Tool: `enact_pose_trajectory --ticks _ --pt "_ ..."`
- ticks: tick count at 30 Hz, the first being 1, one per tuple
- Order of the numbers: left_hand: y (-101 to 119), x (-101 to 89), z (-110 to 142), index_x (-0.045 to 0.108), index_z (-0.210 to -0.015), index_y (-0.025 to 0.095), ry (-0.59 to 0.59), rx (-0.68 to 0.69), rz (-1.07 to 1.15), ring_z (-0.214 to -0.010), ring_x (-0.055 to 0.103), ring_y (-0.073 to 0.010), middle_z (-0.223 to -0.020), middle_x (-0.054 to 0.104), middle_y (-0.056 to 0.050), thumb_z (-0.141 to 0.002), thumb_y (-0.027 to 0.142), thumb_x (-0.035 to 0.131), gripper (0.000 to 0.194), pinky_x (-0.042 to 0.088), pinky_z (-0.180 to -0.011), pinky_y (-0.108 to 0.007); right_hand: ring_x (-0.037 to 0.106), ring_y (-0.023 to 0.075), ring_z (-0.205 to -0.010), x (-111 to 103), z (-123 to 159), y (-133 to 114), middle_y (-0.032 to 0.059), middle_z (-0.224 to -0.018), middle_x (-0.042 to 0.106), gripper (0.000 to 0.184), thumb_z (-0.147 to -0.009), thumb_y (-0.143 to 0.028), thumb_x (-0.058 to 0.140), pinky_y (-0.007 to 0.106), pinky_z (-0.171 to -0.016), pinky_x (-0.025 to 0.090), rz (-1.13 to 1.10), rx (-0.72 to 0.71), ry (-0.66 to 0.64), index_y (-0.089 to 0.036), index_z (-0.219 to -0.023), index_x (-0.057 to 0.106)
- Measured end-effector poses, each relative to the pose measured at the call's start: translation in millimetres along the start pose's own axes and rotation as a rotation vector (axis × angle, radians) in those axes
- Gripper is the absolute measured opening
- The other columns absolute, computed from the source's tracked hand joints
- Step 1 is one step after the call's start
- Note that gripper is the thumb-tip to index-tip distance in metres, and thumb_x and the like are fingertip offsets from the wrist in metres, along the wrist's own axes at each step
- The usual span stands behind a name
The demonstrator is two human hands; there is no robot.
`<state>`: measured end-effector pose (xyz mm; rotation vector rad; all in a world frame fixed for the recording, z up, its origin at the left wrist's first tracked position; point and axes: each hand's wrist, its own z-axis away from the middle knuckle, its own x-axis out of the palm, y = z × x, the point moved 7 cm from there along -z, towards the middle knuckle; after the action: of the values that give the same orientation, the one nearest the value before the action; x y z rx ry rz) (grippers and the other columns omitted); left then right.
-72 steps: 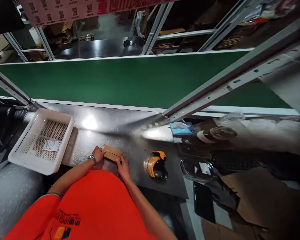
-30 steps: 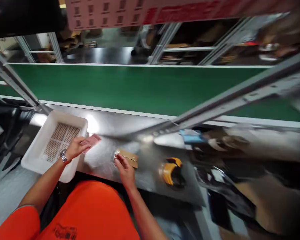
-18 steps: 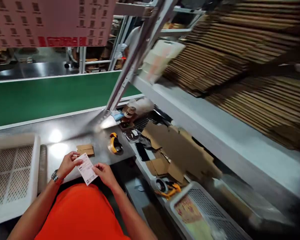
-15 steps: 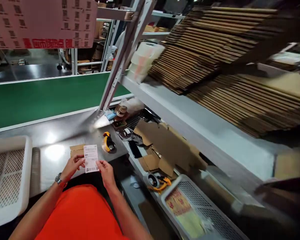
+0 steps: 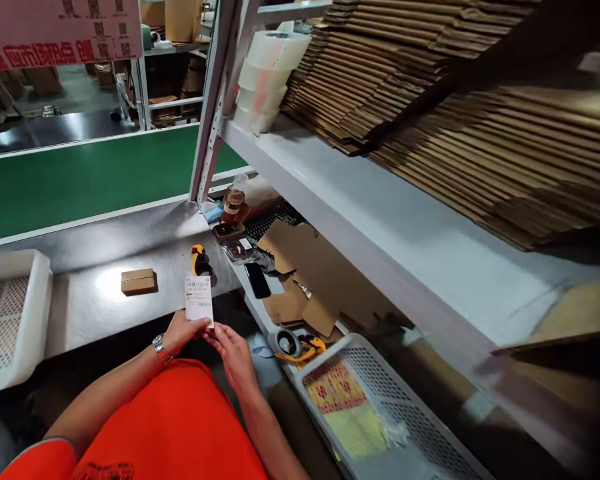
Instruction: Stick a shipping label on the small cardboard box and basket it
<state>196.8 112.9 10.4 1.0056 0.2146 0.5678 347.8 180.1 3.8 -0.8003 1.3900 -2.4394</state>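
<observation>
A white printed label (image 5: 199, 299) stands upright in front of my chest, pinched at its lower edge by both hands. My left hand (image 5: 181, 331), with a wristwatch, grips the bottom left of it; my right hand (image 5: 231, 349) grips the bottom right. A small brown cardboard box (image 5: 138, 281) lies closed on the steel worktable (image 5: 95, 307), apart from both hands. A yellow and black tape dispenser (image 5: 199, 261) rests on the table just behind the label.
A white mesh basket (image 5: 10, 320) sits at the table's left end. The green conveyor belt (image 5: 80, 177) runs behind. At right, a grey shelf (image 5: 380, 220) holds stacked flat cartons (image 5: 455, 100) and tape rolls (image 5: 265, 73); a second basket (image 5: 380, 413) stands below.
My left hand took the label out of the white basket and both hands now hold it up. My hands left the small box. My view swung right toward the shelves.
</observation>
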Motion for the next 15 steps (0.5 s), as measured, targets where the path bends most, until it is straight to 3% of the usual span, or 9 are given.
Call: enact_pose_trajectory --ticks 6,10,15 --pt "-4.9 36.3 6.4 0.084 -0.088 0.013 0.031 -0.019 0.054 -0.066 0.071 -0.0163 -0.083 0.085 -0.009 -0.083 0.036 0.096 0.027 0.052 -0.064 -0.028 0.083 0.0260 -0.096 -32.5 2.5 -4.0 0.0083 -0.098 0.090 0.065 -0.066 -0.077 0.106 0.047 -0.103 0.071 -0.015 0.023 -0.004 -0.021 -0.094 0.092" --pt "-9.5 53.5 7.2 0.083 -0.087 0.012 0.013 -0.039 0.081 -0.064 0.072 -0.0165 -0.081 0.084 -0.010 -0.080 0.040 0.099 0.033 0.051 -0.063 -0.028 0.082 0.0249 -0.094 -49.8 5.2 -4.6 0.0081 -0.097 0.090 0.066 -0.060 -0.076 0.109 0.044 -0.099 0.071 -0.030 0.041 0.038 -0.021 -0.093 0.093" --pt "-21.0 68.3 -4.7 0.082 -0.091 0.012 -0.081 -0.023 0.009 -0.067 0.074 -0.0199 -0.085 0.084 -0.013 -0.086 0.050 0.093 0.040 0.053 -0.064 -0.030 0.077 0.0226 -0.087 -64.0 1.6 0.1 0.0077 -0.093 0.089 0.057 -0.065 -0.072 0.107 0.038 -0.087 0.067 -0.038 0.020 0.051 -0.023 -0.088 0.093"
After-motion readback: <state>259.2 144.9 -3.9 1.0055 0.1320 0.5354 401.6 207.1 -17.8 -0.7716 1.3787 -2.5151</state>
